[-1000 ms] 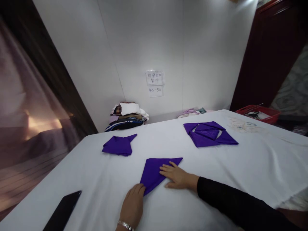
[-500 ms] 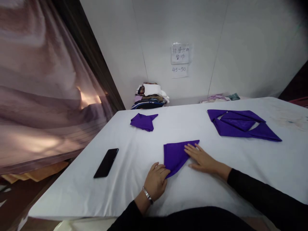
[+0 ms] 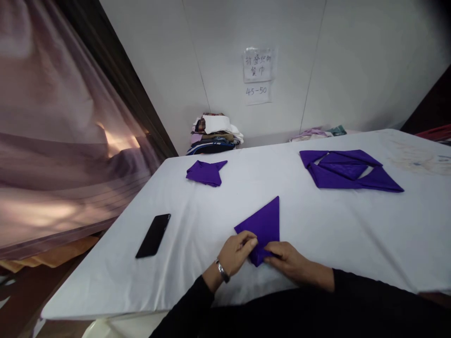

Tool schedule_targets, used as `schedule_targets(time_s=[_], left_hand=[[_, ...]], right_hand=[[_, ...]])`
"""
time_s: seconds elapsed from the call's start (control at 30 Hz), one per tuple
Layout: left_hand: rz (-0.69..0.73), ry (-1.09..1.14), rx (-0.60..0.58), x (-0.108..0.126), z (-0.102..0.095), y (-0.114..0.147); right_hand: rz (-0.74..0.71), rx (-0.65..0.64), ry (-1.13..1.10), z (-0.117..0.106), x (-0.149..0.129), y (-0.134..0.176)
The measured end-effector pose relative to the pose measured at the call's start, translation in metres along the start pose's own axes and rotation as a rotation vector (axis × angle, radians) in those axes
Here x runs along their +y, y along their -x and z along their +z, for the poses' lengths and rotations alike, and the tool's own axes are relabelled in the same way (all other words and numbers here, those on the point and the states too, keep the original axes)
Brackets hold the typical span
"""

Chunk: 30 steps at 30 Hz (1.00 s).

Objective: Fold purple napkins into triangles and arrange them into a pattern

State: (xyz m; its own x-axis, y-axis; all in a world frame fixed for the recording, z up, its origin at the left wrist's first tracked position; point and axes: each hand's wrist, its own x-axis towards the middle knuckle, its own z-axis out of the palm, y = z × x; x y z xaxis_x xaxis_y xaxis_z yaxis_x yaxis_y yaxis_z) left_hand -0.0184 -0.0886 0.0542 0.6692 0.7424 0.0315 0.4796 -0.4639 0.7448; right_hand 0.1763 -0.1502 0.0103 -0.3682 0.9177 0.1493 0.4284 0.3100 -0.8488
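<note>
A purple cloth napkin, folded into a pointed shape, lies on the white-covered table in front of me, its tip pointing away. With fingers pinched, my left hand grips the napkin's near left part; a silver bracelet circles that wrist. My right hand is closed on the near right corner, thumb and fingers pinching a fold. Part of the napkin's near end is hidden by the fingers.
A black phone lies to the left on the tablecloth. Farther back are a folded purple napkin and several interlocked purple pieces. Stacked clothes stand by the wall behind the table. A pink curtain hangs at left.
The napkin has turned so its long point now faces away from me. My right hand has come back from its far right corner to pinch the near end, close to my left hand.
</note>
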Motion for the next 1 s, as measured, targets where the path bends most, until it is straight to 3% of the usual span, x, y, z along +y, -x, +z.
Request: schedule_targets(time_s=[0.2, 0.37, 0.47, 0.63, 1.0], left_hand=[[0.154, -0.206, 0.082, -0.032, 0.007, -0.015], [-0.003, -0.057, 0.164, -0.042, 0.012, -0.015], [-0.098, -0.068, 0.244, -0.044, 0.017, -0.02], [-0.101, -0.182, 0.343, -0.049, 0.027, -0.031], [-0.112, -0.322, 0.382, -0.055, 0.032, -0.036]], right_hand=[[0.244, 0.016, -0.49, -0.019, -0.002, -0.009], [0.406, 0.229, -0.658, -0.049, 0.02, -0.037], [0.452, 0.321, -0.554, -0.062, 0.043, -0.05], [0.401, 0.36, -0.345, -0.066, 0.068, -0.06], [0.439, 0.383, 0.192, -0.076, 0.073, -0.067]])
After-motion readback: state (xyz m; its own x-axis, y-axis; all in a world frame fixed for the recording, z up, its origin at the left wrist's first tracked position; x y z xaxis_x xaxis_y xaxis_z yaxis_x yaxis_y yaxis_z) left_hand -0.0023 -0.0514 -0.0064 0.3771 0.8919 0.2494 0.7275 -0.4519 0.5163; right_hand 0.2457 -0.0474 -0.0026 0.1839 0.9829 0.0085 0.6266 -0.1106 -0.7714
